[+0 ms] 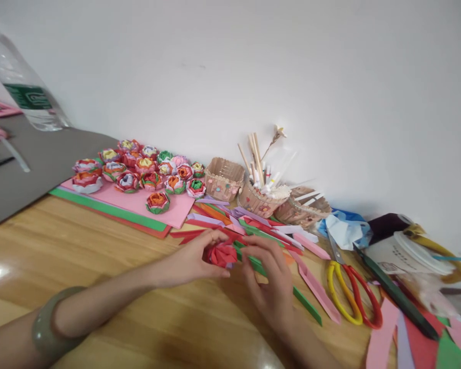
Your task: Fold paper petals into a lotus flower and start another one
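My left hand (200, 259) holds a red paper flower (222, 254) between thumb and fingers, above the wooden table. Just right of the flower is my right hand (269, 277), its fingers curled and the thumb and index tips close together near the petals. Whether anything small is pinched there cannot be made out. Behind the right hand runs a green paper strip (307, 306). Folded strips in red, purple, pink and orange lie heaped beyond both hands, among them a long pink strip (317, 292).
Several finished paper flowers (157, 202) sit on stacked coloured sheets (128, 202) at left. Decorated baskets (225, 177) line the wall, one with sticks. Scissors (353, 294), a dark green cutter-like tool (401, 294) and a lidded tub (403, 253) lie right. A bottle (26, 97) stands far left.
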Demonstrator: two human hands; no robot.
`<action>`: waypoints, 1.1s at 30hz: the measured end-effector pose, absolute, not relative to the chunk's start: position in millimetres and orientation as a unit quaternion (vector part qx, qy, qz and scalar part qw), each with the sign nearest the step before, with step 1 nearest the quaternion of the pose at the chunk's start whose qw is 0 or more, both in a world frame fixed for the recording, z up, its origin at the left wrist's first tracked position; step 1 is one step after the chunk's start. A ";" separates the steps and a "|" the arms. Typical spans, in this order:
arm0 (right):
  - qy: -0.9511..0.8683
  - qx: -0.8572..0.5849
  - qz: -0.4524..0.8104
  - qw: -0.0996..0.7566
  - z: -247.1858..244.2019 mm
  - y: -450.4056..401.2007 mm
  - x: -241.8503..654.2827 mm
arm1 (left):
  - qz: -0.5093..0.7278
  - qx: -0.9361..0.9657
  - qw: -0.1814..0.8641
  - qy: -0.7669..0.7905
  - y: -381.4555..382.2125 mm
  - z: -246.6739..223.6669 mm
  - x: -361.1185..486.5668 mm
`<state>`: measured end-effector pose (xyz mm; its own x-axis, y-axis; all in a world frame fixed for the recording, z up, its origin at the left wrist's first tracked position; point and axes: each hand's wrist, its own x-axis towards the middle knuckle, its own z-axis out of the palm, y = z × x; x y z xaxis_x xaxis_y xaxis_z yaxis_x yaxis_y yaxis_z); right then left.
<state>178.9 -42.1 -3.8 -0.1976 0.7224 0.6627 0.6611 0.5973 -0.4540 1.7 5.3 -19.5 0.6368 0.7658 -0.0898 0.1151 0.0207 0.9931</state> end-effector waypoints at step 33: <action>-0.570 -0.570 0.466 0.365 9.6 -37.6 167.3 | 0.312 0.417 0.805 0.285 -6.8 -12.6 6.5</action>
